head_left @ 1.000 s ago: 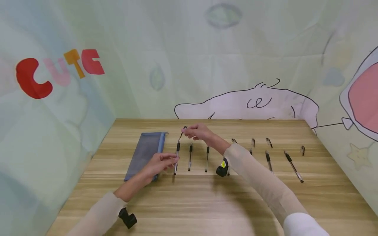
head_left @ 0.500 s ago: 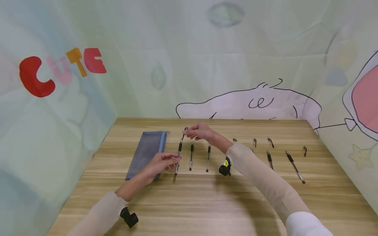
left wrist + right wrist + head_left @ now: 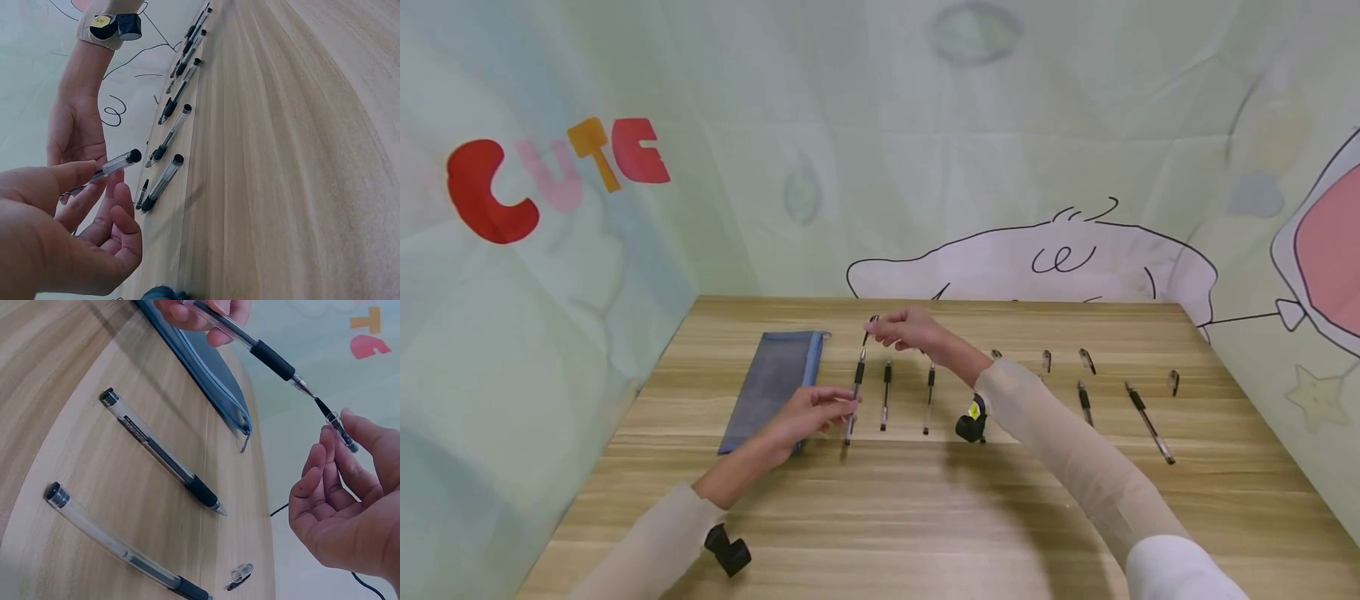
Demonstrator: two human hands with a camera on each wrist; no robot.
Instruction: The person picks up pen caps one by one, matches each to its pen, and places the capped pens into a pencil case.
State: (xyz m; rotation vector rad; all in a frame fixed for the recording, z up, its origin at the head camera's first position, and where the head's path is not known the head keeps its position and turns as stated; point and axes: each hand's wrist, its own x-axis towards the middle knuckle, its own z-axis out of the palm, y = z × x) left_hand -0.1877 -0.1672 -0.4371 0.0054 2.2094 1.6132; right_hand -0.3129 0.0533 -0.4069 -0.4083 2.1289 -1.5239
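My left hand [image 3: 811, 412] pinches a clear-barrelled gel pen [image 3: 272, 359] near its rear, between thumb and fingers. The pen has a black grip, and its bare tip slants up and away above the table. Beyond the tip, my right hand [image 3: 912, 328] pinches a clear pen cap [image 3: 342, 432] with a black clip between thumb and forefinger. In the right wrist view, the clip's end comes very close to the pen's tip; whether they touch I cannot tell. Another uncapped pen [image 3: 887, 396] lies just right of the left hand.
A blue-grey zip pouch [image 3: 767, 387] lies left, partly behind the left hand. More uncapped pens [image 3: 1147, 423] lie in a row to the right, with loose caps [image 3: 1087, 362] beyond them. The right forearm hides part of the row. A printed cloth backs the wooden table [image 3: 880, 517].
The held pen's tip has leaned slightly to the right, and the cap has shifted slightly with it. Both hands keep their grasps; the head view has moved a little.
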